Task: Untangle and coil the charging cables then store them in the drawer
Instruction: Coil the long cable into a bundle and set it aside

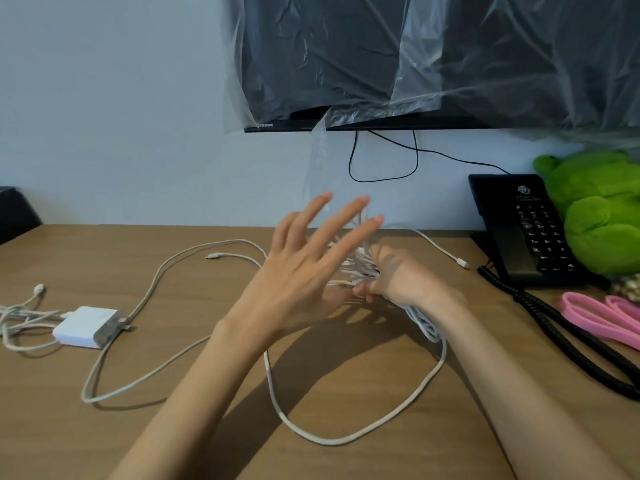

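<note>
Wooden desk (52,427) against a pale wall (104,98); one TV (346,57) under plastic sheeting hangs above.

Count on the desk:
- one white charger (86,327) at the left, with a thin tangle (20,313) of white leads beside it
- one long white cable (228,240) lying loose from the charger toward the centre
- one white coil (424,323) at centre right, with a slack loop (346,441) trailing onto the wood toward the near edge
- three free plug ends on the wood
- one black phone (530,230), one green plush (595,209) and two pink bands (595,317) at the right

Hands: the left hand (301,271) is raised above the desk, back to the camera, fingers straight and fanned apart. It stands just in front of the coil strands; whether the palm touches them cannot be told. The right hand (391,275) is just behind it, fingers curled round the coil, clamping the bundled turns, which hang below the wrist.
</note>
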